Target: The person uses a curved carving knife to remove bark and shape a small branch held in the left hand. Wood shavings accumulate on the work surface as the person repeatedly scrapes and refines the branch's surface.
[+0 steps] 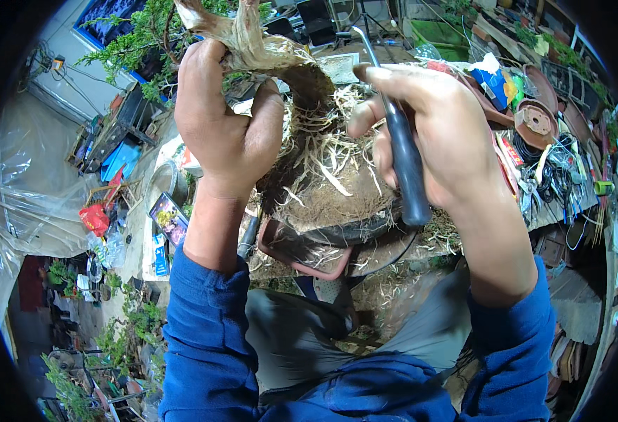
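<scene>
My left hand (221, 130) is closed on the pale, stripped upper wood of a small bonsai tree (267, 50); its curled fingers are partly hidden. My right hand (443, 133) grips a hooked carving tool with a dark handle (410, 183), its thin metal shaft pointing up beside the trunk. The tree's trunk (307, 88) curves down into a soil root ball (330, 197), strewn with pale wood shavings and fibres. Under it lie a dark round base and a reddish rectangular tray (284, 257).
Green foliage (136, 49) spreads at upper left. A phone (168, 214) and grey bucket stand left of the work. Clay pots (534, 123), cables and assorted tools crowd the bench's right side. Plastic sheeting (34, 176) hangs at far left; plants stand at lower left.
</scene>
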Tool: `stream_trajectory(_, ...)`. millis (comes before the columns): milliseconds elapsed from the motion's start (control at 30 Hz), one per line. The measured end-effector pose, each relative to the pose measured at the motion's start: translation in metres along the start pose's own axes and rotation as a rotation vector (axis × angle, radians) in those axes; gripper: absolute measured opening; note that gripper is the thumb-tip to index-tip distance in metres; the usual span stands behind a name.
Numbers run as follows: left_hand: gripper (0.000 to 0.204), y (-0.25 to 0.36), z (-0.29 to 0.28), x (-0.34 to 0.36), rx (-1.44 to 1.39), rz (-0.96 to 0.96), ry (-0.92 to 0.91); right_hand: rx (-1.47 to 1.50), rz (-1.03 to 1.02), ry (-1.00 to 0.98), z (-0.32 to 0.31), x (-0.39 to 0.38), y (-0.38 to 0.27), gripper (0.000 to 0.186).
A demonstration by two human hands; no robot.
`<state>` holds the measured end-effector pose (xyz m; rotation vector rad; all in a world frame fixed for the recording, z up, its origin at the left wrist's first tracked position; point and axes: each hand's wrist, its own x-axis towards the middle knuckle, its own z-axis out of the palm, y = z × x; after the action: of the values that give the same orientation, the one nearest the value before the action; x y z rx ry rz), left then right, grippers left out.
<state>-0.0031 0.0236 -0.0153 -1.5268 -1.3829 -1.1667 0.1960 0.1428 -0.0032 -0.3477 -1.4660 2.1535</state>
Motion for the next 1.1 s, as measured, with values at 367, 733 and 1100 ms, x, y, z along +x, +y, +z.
stream_trajectory(367, 0.043, 0.001, 0.0, 0.009, -0.543, -0.278, -0.042, 0.06, 0.135, -0.221, 0.016, -0.034, 0.017, 0.027)
stream_trajectory(733, 0.057, 0.0, 0.008, 0.012, -0.713, -0.256, -0.102, 0.166, 0.033, -0.197, 0.021, -0.04, 0.019, 0.05)
stream_trajectory(1100, 0.054, 0.0, 0.002, 0.013, -0.805, -0.324, -0.102, 0.363, 0.009, -0.279, 0.03, -0.025, 0.021, 0.046)
